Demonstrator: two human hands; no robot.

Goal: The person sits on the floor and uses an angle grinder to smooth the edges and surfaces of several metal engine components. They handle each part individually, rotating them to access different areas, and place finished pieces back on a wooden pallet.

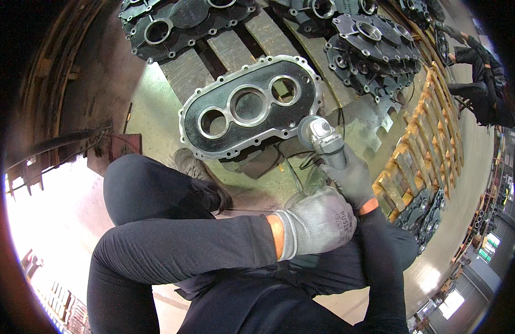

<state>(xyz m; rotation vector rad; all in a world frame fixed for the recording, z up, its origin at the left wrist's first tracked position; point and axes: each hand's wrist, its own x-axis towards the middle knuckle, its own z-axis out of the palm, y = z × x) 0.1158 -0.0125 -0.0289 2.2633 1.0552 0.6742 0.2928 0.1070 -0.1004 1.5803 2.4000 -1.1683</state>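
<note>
A dark cast metal cover [279, 119] with a bare metal rim and three round bores in a row lies in front of me. My right hand [352, 177], in a dark grey glove, is closed round the body of an angle grinder [327, 142]. The grinder's disc is at the near right edge of the cover; whether it touches is unclear. My left hand [319, 221], in a light grey knit glove, is curled close against my right wrist. Its fingers are turned away, so what they hold does not show.
The cover rests over a wooden pallet [229, 50]. Similar castings [182, 28] lie at the far left, with stacked ones [374, 50] at the far right. A cable [291, 170] loops below the cover. Pallets [427, 133] stand along the right; a person in dark clothes [480, 83] is beyond.
</note>
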